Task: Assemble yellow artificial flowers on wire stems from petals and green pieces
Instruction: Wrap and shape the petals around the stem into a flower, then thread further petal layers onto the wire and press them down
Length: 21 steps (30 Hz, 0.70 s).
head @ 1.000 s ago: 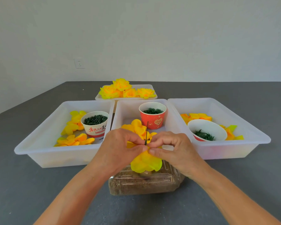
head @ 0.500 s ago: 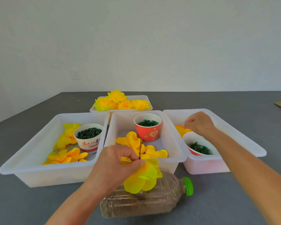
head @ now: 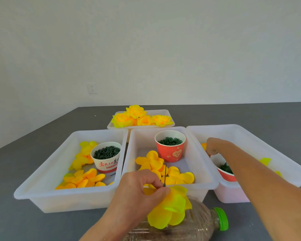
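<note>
Your left hand pinches a half-built yellow flower at its centre, fingers curled round the base of a thin dark wire stem that stands upright above your knuckles; the petals hang down below your thumb, over a clear plastic bottle with a green cap lying on its side under that hand. Your right hand is well apart from the left, reached out into the right-hand white bin, knuckles up and fingers curled downward near orange petals; whether they grip anything, you cannot tell. Your right forearm crosses over a cup of green pieces in that bin. Just beyond your left hand, the middle bin holds loose yellow petals and a red cup of green rings. Left of your left hand, another bin holds petals and a white cup of dark green pieces. Farthest from both hands, a tray carries finished flowers.
</note>
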Tool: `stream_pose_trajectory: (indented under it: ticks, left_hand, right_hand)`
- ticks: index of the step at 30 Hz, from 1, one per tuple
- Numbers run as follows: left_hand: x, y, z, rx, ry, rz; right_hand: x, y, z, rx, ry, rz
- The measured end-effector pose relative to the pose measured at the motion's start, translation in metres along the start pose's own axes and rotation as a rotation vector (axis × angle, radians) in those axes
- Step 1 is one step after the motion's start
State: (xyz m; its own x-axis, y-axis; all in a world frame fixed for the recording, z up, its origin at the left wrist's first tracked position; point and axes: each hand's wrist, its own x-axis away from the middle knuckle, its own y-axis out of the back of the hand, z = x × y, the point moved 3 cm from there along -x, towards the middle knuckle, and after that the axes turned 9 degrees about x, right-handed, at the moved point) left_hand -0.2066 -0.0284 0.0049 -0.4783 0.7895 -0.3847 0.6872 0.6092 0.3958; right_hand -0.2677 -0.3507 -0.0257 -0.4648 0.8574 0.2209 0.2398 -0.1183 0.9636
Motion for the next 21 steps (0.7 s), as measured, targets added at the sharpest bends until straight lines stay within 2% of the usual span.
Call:
stream_pose_trajectory:
  ticks: [4, 9, 12, 17, 21]
  left_hand:
    - [0.002, 0.0, -0.001, -0.003, -0.001, -0.007]
    - [0.003, 0.001, 0.001, 0.006, -0.003, -0.012]
    - [0.004, 0.0, 0.0, 0.01, -0.011, -0.013]
    - [0.003, 0.0, -0.001, -0.003, -0.019, -0.021]
    - [0.004, 0.0, 0.0, -0.018, -0.026, -0.011]
  right_hand:
    - [-0.002, -0.001, -0.002, -0.111, 0.099, 0.02]
    - [0.014, 0.009, -0.008, -0.568, 0.242, 0.16]
    - [0.016, 0.012, -0.019, -0.756, 0.214, 0.2]
    - [0.013, 0.008, -0.021, -0.797, 0.1, 0.055]
    - [0.011, 0.016, -0.034, -0.919, -0.066, -0.175]
